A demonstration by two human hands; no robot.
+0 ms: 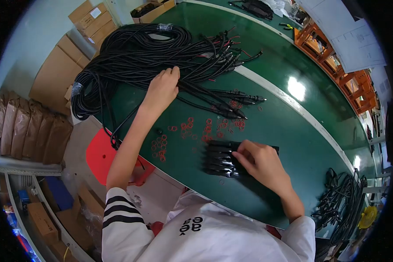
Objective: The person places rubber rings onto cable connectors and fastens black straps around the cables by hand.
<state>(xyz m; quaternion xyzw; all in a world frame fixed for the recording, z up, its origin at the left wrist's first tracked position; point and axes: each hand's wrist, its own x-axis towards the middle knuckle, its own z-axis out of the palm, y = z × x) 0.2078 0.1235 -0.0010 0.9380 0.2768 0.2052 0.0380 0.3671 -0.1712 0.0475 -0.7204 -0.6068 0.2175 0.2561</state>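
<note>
My left hand (162, 87) lies at the front edge of a big bundle of black cables (135, 56), its fingers closed around part of them. Cable ends with connectors (236, 107) reach out to the right of it. Small red rings (207, 126) are scattered on the green table (192, 170) between my hands. My right hand (258, 162) is over a row of shiny black pieces (220, 158), thumb and fingertips pinched together; whatever is between them is too small to make out.
A red stool (101, 155) stands beside the table's left edge. More black cables (338, 201) lie at the far right. Cardboard boxes (59, 65) and brown wrapped packs (30, 126) are at the left. A white strip (292, 105) crosses the table.
</note>
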